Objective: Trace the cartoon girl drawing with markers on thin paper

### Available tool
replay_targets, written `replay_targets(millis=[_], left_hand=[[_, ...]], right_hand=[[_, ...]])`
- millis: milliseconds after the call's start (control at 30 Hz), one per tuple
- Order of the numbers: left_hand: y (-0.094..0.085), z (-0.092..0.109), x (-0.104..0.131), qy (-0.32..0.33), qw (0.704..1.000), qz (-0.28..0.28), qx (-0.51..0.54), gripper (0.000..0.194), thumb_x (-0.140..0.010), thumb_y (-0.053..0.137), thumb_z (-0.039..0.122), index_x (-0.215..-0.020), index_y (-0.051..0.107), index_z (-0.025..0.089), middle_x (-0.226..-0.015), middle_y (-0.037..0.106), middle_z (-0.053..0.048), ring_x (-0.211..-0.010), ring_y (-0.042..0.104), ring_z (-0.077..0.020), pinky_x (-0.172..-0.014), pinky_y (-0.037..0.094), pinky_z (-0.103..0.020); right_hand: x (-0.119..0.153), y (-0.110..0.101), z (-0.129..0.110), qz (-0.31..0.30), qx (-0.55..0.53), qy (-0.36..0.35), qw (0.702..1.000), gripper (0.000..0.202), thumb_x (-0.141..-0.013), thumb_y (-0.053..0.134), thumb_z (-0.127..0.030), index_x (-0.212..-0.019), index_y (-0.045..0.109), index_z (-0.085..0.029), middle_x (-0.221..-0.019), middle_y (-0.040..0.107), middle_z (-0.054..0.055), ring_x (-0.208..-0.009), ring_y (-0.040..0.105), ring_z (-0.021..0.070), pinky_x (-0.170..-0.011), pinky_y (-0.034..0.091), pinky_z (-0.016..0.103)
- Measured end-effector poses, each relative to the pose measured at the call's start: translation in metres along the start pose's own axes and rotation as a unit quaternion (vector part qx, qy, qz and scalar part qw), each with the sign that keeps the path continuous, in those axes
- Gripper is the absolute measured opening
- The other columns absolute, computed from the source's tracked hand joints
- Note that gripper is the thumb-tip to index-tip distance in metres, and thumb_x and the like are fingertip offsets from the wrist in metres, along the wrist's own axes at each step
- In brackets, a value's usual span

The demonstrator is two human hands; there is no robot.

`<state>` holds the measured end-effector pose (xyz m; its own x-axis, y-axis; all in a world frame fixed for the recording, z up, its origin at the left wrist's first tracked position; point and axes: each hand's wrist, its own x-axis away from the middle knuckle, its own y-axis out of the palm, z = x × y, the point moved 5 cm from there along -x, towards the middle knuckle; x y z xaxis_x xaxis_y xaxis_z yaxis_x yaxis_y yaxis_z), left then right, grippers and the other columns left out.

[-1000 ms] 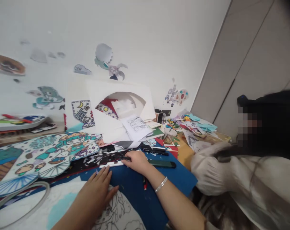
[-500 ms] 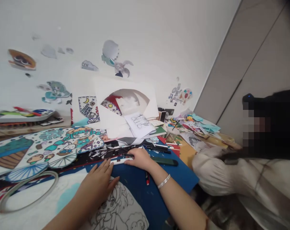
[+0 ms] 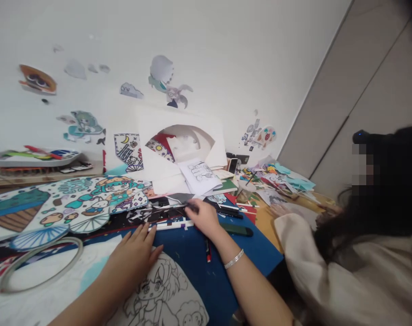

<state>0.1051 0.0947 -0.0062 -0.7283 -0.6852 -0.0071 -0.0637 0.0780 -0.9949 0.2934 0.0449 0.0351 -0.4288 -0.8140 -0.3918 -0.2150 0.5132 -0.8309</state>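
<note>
My left hand (image 3: 136,253) lies with fingers spread on the left side of a line drawing (image 3: 158,290) of a long-haired figure, its fingertips beside white pens (image 3: 170,225). Just beyond those pens, my right hand (image 3: 203,216) has its fingers closed round the end of a dark pen (image 3: 191,207), most of which is hidden. A blue mat (image 3: 222,280) lies under the drawing. Right of my right hand are black pens (image 3: 231,212) and a dark green case (image 3: 238,230).
A grey ring (image 3: 78,267) lies at the left, below a coloured cut-out sheet (image 3: 90,199). White board (image 3: 147,160) with an oval opening leans on the wall. At the right, another person's sleeve (image 3: 301,253) and hands are over yellow paper.
My right hand has lifted off the white pens and moved a little further away, now with the dark pen. The other person has leaned down, and their hands show on the table.
</note>
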Motion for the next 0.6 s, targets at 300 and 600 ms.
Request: replay_targets(millis=[300, 600], left_hand=[[0.003, 0.001, -0.002, 0.0, 1.0, 0.008, -0.01, 0.057, -0.091, 0.03, 0.037, -0.139, 0.028, 0.006, -0.148, 0.029, -0.019, -0.138, 0.028, -0.0292, -0.111, 0.03, -0.046], [0.006, 0.0, -0.005, 0.033, 0.998, 0.053, 0.025, 0.046, -0.089, 0.036, 0.03, -0.131, 0.046, 0.015, -0.143, 0.037, -0.022, -0.134, 0.035, -0.0338, -0.106, 0.036, -0.05]], right_hand=[[-0.005, -0.057, 0.062, 0.174, 0.012, 0.224, 0.959, 0.054, -0.091, 0.037, -0.023, -0.142, 0.037, -0.004, -0.116, 0.065, 0.023, -0.105, 0.063, 0.0302, -0.084, 0.049, 0.037], [0.012, 0.022, -0.027, -0.11, 0.077, -0.149, 0.98, 0.028, -0.084, 0.062, -0.042, -0.106, 0.07, -0.026, -0.097, 0.075, 0.002, -0.092, 0.069, 0.0201, -0.078, 0.048, 0.025]])
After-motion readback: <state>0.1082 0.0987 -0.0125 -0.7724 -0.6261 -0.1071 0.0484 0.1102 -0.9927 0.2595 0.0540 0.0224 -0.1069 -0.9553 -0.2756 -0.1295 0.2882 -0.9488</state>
